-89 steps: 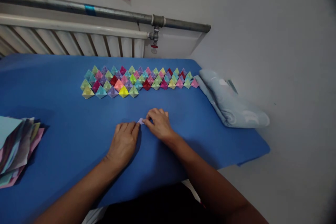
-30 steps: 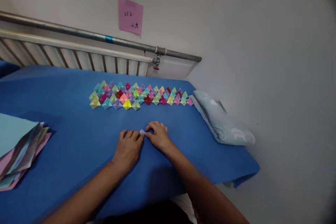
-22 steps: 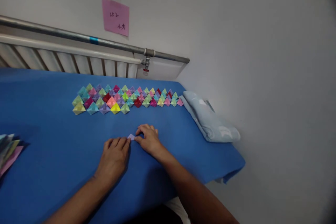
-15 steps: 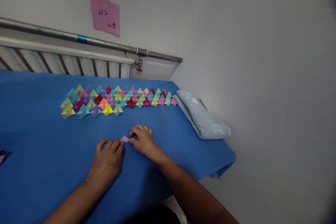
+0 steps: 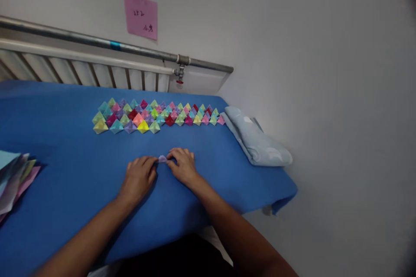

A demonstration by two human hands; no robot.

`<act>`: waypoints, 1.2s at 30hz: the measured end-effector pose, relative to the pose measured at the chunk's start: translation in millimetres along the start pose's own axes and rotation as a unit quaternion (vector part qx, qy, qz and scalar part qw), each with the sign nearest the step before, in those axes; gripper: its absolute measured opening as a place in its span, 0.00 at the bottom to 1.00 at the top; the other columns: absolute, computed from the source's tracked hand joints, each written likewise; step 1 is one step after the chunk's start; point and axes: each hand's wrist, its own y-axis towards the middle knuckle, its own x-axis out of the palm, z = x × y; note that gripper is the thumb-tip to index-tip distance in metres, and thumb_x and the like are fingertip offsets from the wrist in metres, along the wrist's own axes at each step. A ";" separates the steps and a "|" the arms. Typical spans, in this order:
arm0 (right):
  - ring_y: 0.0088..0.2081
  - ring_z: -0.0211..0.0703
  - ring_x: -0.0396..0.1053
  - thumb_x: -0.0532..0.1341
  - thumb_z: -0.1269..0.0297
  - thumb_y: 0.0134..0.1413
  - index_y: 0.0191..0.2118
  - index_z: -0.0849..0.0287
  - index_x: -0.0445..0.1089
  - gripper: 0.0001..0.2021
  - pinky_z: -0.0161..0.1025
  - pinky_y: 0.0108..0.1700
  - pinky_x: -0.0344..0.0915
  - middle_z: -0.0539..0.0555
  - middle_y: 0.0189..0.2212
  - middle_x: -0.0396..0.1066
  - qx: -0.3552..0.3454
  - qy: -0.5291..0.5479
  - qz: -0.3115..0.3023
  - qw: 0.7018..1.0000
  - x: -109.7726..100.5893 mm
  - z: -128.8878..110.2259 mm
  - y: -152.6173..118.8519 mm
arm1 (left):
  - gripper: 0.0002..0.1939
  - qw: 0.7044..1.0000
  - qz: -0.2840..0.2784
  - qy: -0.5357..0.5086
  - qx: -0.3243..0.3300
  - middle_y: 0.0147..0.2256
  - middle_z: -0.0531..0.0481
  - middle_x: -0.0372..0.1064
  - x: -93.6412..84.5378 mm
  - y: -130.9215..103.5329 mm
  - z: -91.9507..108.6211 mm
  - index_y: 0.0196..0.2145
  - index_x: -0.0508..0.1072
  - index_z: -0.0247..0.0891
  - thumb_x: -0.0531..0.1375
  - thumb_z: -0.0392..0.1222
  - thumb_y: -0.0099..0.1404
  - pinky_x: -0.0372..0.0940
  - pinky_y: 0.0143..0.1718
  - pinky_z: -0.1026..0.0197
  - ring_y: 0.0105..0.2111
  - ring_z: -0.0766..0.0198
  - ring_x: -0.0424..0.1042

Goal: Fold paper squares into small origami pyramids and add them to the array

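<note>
A small piece of folded lilac paper (image 5: 162,159) is between my two hands, low over the blue cloth (image 5: 81,173). My left hand (image 5: 138,177) pinches its left corner with the fingers closed. At the right corner, the thumb and forefinger of my right hand (image 5: 182,165) grip it. Its lower edge is partly hidden by my fingers. Beyond my hands, folded paper pieces in many colours (image 5: 143,126) stand in several rows, their pointed tips up.
A stack of coloured paper sheets (image 5: 16,181) lies at the left edge. A folded pale blue blanket (image 5: 256,138) rests at the table's right end, by the wall. Behind the table run a radiator (image 5: 97,75) and a metal pipe (image 5: 139,51) with a red-handled valve (image 5: 180,75).
The view has swung left, bringing the paper stack further into sight. My left hand has shifted its grip to the left corner of the lilac paper; my right hand stays at its right corner.
</note>
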 end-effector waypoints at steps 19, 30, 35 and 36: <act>0.39 0.39 0.69 0.58 0.78 0.50 0.30 0.55 0.71 0.10 0.36 0.47 0.60 0.47 0.33 0.75 0.004 0.140 0.039 0.989 4.9 10.3 46.7 | 0.10 0.939 -0.307 -0.145 -0.049 0.27 0.52 0.67 -20.4 79.0 -2.5 0.27 0.73 0.39 0.58 0.47 0.52 0.59 0.30 0.60 0.28 0.61 0.67; 0.34 0.35 0.67 0.58 0.74 0.53 0.35 0.54 0.74 0.09 0.32 0.40 0.64 0.46 0.32 0.72 0.036 0.339 0.034 0.939 11.0 7.1 75.6 | 0.15 0.848 -0.119 -0.445 -0.263 0.27 0.52 0.69 -9.7 89.6 -39.8 0.29 0.77 0.41 0.68 0.54 0.50 0.61 0.34 0.61 0.31 0.61 0.66; 0.37 0.35 0.68 0.55 0.75 0.54 0.46 0.51 0.72 0.17 0.32 0.37 0.65 0.48 0.36 0.72 0.054 0.513 -0.090 0.852 12.2 -1.3 72.5 | 0.17 0.811 -0.094 -0.488 -0.308 0.27 0.56 0.68 -7.0 88.0 -51.3 0.29 0.77 0.41 0.71 0.55 0.47 0.59 0.35 0.65 0.30 0.66 0.64; 0.41 0.37 0.69 0.55 0.76 0.52 0.48 0.50 0.71 0.20 0.32 0.37 0.65 0.49 0.41 0.72 0.058 0.535 -0.100 0.837 13.1 -0.8 73.6 | 0.17 0.802 -0.110 -0.496 -0.315 0.26 0.56 0.68 -6.7 87.4 -52.8 0.29 0.77 0.41 0.71 0.55 0.48 0.59 0.34 0.65 0.29 0.67 0.64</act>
